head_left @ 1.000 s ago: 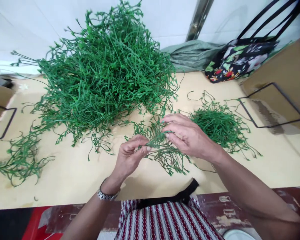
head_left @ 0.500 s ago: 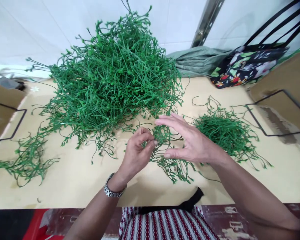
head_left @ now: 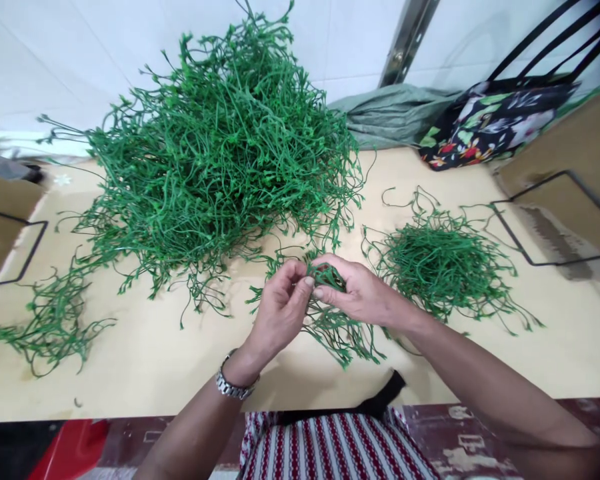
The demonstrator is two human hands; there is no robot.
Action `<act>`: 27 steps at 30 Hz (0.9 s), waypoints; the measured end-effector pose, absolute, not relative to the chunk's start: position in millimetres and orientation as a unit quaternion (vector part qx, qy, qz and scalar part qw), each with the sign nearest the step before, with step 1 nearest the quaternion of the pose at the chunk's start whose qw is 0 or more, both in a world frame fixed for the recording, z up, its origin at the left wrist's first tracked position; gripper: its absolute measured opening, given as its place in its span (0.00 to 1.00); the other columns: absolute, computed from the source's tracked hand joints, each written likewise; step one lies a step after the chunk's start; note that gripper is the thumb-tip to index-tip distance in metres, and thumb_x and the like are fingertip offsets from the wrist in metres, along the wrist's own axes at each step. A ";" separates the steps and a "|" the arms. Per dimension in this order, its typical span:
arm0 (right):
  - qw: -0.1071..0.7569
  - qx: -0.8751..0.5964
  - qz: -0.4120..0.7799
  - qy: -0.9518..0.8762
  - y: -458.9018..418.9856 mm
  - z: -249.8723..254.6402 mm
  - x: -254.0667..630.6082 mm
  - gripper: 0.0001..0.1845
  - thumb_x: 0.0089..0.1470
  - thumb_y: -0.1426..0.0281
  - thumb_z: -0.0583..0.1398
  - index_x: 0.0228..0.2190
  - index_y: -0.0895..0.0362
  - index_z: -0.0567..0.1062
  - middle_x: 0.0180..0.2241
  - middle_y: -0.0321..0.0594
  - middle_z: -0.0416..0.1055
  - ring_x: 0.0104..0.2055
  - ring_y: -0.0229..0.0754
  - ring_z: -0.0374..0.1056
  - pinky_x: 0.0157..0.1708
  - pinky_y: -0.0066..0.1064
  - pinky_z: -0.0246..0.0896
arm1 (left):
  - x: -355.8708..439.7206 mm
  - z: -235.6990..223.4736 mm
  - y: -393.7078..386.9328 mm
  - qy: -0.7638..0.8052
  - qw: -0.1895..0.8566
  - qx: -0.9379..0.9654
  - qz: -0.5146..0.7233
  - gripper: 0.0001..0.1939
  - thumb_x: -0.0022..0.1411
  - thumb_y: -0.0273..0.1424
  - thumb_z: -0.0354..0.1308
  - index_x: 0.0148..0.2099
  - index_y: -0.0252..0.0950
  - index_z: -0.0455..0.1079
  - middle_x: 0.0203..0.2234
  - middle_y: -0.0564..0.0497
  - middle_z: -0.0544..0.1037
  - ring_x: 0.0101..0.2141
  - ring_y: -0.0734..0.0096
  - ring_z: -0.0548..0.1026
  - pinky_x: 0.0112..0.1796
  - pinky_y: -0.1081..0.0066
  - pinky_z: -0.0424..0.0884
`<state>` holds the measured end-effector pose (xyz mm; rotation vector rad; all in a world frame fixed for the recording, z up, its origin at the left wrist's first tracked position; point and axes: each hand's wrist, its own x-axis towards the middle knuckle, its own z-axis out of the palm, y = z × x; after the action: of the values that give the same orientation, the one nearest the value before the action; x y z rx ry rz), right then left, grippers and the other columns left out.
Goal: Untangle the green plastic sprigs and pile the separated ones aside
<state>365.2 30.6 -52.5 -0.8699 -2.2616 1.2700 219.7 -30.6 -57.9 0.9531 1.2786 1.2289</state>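
Note:
My left hand (head_left: pixel 283 308), with a metal-banded watch (head_left: pixel 234 379) at its wrist, pinches the end of a small bunch of thin green artificial stems (head_left: pixel 341 337). My right hand (head_left: pixel 356 293) curls around the same bunch from the right, its thumb and fingers close to my left fingertips. Stem ends fan out below both hands toward the table's front edge. Beyond my hands rises a large tangled heap of green stems (head_left: pixel 220 160). To the right of my right hand lies a smaller, flatter pile of stems (head_left: pixel 445 263).
A loose cluster of stems (head_left: pixel 60 320) lies at the left. Cardboard boxes stand at the left (head_left: pixel 5 200) and right (head_left: pixel 570 167) ends of the table (head_left: pixel 170 373). At the back right are a floral bag (head_left: pixel 495 123) and a grey-green cloth (head_left: pixel 395 113).
My right hand was spread apart from the bunch; it has moved left and closed around the stems beside my left hand. My left hand keeps its pinch. The view has shifted slightly.

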 end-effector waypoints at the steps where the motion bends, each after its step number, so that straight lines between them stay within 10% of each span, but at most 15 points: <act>1: 0.197 -0.315 0.447 -0.814 29.8 -52.1 365.0 0.12 0.54 0.64 0.54 0.38 0.58 0.65 0.31 0.37 0.67 0.29 0.34 0.62 0.28 0.25 0.58 | 220.3 -57.9 -31.7 0.536 0.534 0.400 0.517 0.11 0.55 0.37 0.57 0.30 0.36 0.60 0.18 0.59 0.58 0.16 0.84 0.55 0.16 0.81 0.54; 20: -0.073 -0.180 0.201 -0.960 10.7 -28.6 371.2 0.06 0.52 0.71 0.53 0.26 0.59 0.67 0.20 0.36 0.67 0.19 0.33 0.58 0.19 0.27 0.41 | 197.5 -42.4 -39.1 0.392 0.709 0.516 0.278 0.13 0.56 0.38 0.54 0.28 0.33 0.59 0.18 0.58 0.57 0.20 0.81 0.53 0.21 0.76 0.50; 27: 0.013 -0.199 0.153 -0.968 25.4 -35.8 422.6 0.11 0.55 0.75 0.48 0.23 0.57 0.63 0.13 0.32 0.58 0.14 0.31 0.51 0.17 0.28 0.40 | 168.0 -18.4 -48.2 0.389 0.638 0.645 0.163 0.20 0.63 0.34 0.44 0.20 0.36 0.47 0.15 0.57 0.50 0.18 0.79 0.51 0.20 0.73 0.49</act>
<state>422.6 25.4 -35.8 -0.6189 -3.0166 0.4776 168.0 -48.2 -18.4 1.4723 0.8879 0.3717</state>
